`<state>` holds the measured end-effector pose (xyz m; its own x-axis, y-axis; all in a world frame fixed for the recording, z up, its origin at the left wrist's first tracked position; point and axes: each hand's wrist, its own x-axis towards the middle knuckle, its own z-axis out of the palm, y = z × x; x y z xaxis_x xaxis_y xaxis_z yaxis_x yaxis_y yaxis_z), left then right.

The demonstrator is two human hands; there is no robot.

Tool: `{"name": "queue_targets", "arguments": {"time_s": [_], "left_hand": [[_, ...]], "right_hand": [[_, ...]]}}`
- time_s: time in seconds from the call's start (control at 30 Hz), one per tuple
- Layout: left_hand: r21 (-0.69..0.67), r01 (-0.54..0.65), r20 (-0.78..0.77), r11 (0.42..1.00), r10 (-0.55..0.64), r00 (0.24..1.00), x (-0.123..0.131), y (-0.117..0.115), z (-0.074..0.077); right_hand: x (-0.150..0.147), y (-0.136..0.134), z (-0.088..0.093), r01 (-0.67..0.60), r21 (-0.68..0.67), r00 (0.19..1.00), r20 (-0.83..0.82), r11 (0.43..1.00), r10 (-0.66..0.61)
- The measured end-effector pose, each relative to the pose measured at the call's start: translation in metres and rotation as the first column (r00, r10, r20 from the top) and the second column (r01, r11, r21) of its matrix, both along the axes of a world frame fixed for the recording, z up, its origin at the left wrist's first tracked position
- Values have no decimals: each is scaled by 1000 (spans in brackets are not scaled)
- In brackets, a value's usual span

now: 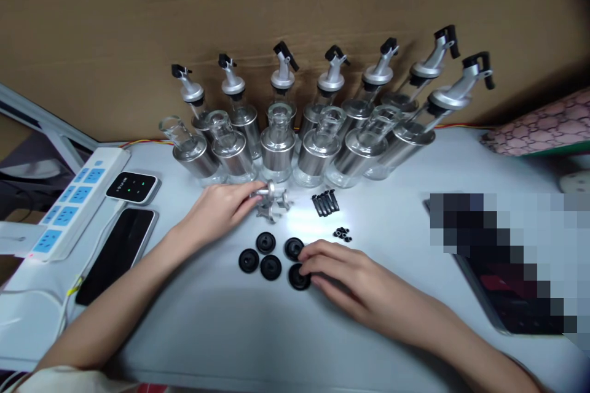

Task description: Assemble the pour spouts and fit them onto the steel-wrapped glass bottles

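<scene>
My left hand (221, 206) pinches a silver pourer spout (270, 188) between thumb and fingertips, over a small pile of similar silver spouts (273, 211). My right hand (345, 276) has its thumb and fingers closed at the edge of a black round stopper (298, 277). Several more black stoppers lie flat beside it, one (294, 249) just above and another (270, 267) to the left. Slim black levers (325, 202) lie in a row beyond my right hand. Tiny black caps (342, 234) are scattered nearer to its fingers.
Open glass bottles with metal bands (278, 150) stand in a row; behind them are bottles with pourers fitted (283, 78). At left lie a power strip (76, 199), a small white device (133, 187) and a phone (115, 258). A dark, partly pixelated device (502, 288) lies at right. Cardboard (138, 31) forms the back.
</scene>
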<state>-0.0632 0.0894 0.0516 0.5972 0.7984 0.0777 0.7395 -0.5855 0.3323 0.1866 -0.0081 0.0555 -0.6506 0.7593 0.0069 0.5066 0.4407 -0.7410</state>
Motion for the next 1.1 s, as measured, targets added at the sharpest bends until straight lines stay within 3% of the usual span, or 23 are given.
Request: {"name": "queue_targets", "arguments": {"time_s": [0.13,0.47,0.67,0.87,1.1], "left_hand": [[22,42,-25,999,-42,999,-2,3,-12],[186,58,168,981,-90,982,0,1,-21],[118,234,181,965,-253,950,1,2,-33],[-82,138,258,987,-113,959,7,-2,-39],[-104,91,306,990,-55,950,14,-6,-42]], "right_hand": [[0,0,0,1,6,1000,9,1000,-1],[0,1,0,-10,1,1000,13,1000,10],[0,0,0,-9,-76,999,53,997,13],[-1,1,-1,-15,-60,999,31,998,17],[-1,-1,-1,-20,-70,999,24,997,22]]}}
